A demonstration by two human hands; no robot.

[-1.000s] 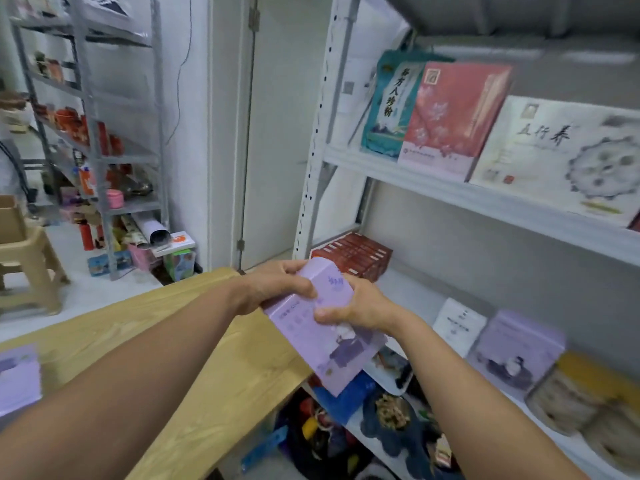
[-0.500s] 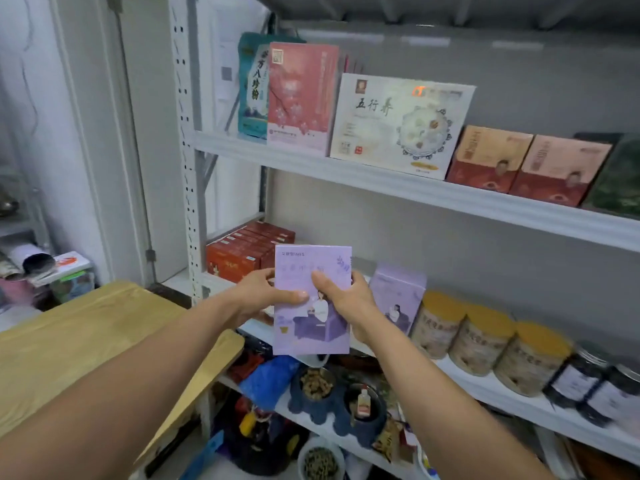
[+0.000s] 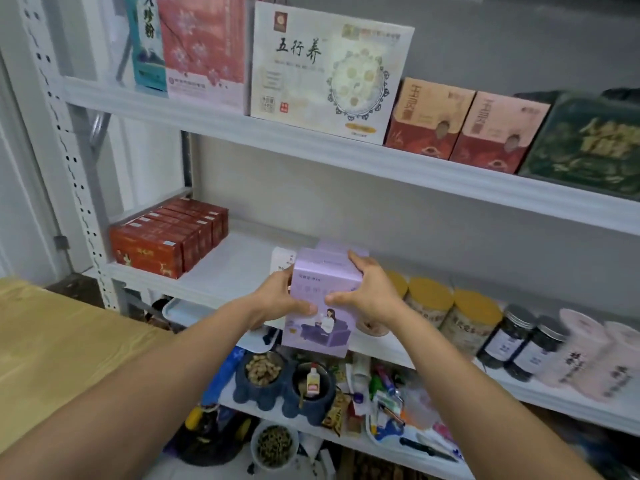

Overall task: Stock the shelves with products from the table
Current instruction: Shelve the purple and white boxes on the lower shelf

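We see a lilac box (image 3: pixel 322 306) printed with a figure on a deeper purple sofa. The shelves (image 3: pixel 311 148) are white, and the table (image 3: pixel 52 341) is pale yellow wood grain. We make out red boxes (image 3: pixel 162 237) with gold motifs, a teal box (image 3: pixel 147 46), a pinkish-red box (image 3: pixel 204 46) strewn with white blossoms, a cream box (image 3: pixel 329 71) bearing black characters and a scalloped dark-edged medallion, a dark green box (image 3: pixel 585 140) patterned in gold, jars (image 3: pixel 427 303) with mustard lids, and pale pink tubs (image 3: pixel 581 358).

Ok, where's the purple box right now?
Head view, centre: the purple box is held between the left hand and right hand at the front edge of the middle shelf, red boxes to its left, yellow-lidded jars to its right.
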